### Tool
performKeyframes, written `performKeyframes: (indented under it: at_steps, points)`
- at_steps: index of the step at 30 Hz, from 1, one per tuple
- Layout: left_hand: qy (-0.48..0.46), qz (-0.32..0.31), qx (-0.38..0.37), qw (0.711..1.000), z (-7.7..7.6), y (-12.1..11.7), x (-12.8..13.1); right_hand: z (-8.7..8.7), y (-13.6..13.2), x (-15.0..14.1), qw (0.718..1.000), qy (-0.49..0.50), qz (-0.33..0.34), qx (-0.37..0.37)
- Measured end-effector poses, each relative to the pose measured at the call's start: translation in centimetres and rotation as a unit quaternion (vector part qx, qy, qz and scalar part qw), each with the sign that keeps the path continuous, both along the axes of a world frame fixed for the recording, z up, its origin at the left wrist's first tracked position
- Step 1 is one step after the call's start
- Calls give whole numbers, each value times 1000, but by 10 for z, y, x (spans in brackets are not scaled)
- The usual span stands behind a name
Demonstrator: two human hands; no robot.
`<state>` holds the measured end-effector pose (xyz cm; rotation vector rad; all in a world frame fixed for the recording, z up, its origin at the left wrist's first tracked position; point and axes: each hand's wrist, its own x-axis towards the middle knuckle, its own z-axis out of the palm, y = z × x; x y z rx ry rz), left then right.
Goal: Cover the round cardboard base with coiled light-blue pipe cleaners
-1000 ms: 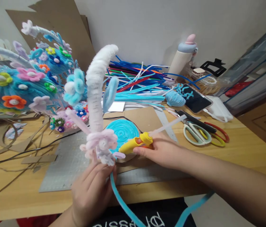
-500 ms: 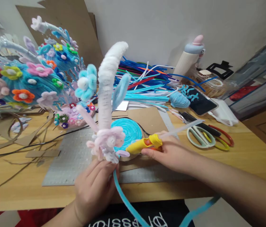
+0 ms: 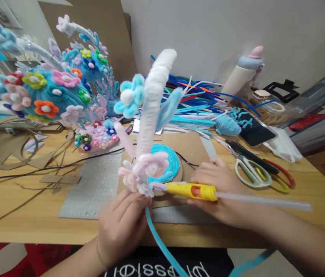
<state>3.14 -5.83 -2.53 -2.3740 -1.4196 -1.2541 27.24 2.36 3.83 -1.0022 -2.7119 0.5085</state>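
My left hand [image 3: 123, 223] is closed at the near edge of a pipe-cleaner flower craft, its fingertips hidden under the flowers. The craft has a white wrapped stem [image 3: 153, 100], curved at the top, with a blue flower [image 3: 129, 96], a blue leaf [image 3: 169, 107] and a pink flower [image 3: 152, 165]. Behind the stem lies a round base coiled in blue pipe cleaner [image 3: 174, 163]. From my left fingers a long blue pipe cleaner [image 3: 159, 242] hangs toward my lap. My right hand [image 3: 217, 192] grips a yellow glue gun [image 3: 192, 190], its nozzle by the petals; a clear glue stick [image 3: 266, 201] sticks out behind.
Finished flower-covered pieces [image 3: 55, 92] stand at the left, near cardboard scraps [image 3: 6, 154]. A pile of pipe cleaners [image 3: 191, 100] lies at the back. Scissors [image 3: 253, 173], a phone [image 3: 254, 129] and a bottle [image 3: 243, 73] are at the right. A black cord [image 3: 64, 165] crosses the table.
The glue gun has swung level, its glue stick now pointing right instead of up and right. My left hand keeps its grip. The whole view has shifted slightly.
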Motion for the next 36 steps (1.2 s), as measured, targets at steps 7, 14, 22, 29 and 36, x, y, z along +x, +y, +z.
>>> performKeyframes:
  at_steps: [7,14,22,29,36]
  points:
    - [1,-3,5,1000,-2,-1,0,-18,-8,-3,997,34,20,73]
    - [3,-8,-1,1000,-4,-2,-2,-31,-18,1,978,50,27,199]
    - [1,-12,5,1000,0,0,0,-29,-20,2,973,40,19,226]
    - [0,-8,4,1000,-4,-2,-1,-31,-16,9,974,20,18,227]
    - [-4,-10,0,1000,-4,-3,-1,-36,-9,17,974,0,8,227]
